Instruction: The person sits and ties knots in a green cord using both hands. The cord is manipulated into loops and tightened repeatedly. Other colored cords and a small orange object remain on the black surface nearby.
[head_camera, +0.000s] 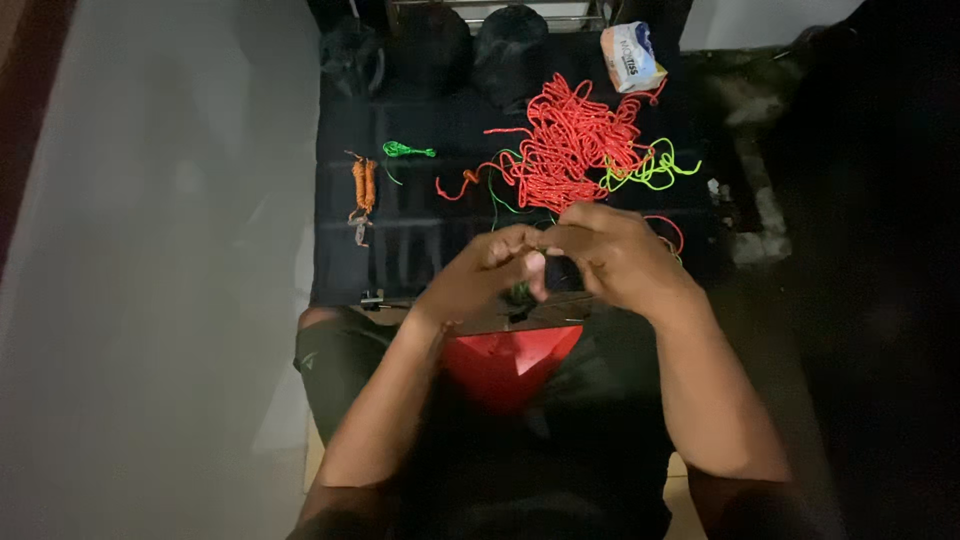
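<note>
- The left hand (490, 268) and right hand (610, 255) meet at the middle of the frame, fingertips touching, both curled nearly closed around something small. What they pinch is hidden by the fingers and the dim light; a bit of green cord (518, 292) shows just under them, though I cannot tell whether either hand truly holds it.
- Just above the hands, the red cord pile (570, 140) lies tangled on the dark desk (420, 240), with a strand running down toward the right hand.
- A yellow-green cord (655, 168) loops at the pile's right edge, partly woven into it.
- Left of centre lie a small green cord bundle (405, 150) and an orange wound piece (362, 188) with a metal clip at its lower end.
- A white packet (630, 55) sits at the upper edge, touching the red pile.
- Risks, as I judge them: a tug on the red strand could drag the whole tangle and tighten knots; the yellow-green loops could snag with it; poor light and crowded fingers could let the small piece slip and drop into the lap.
</note>
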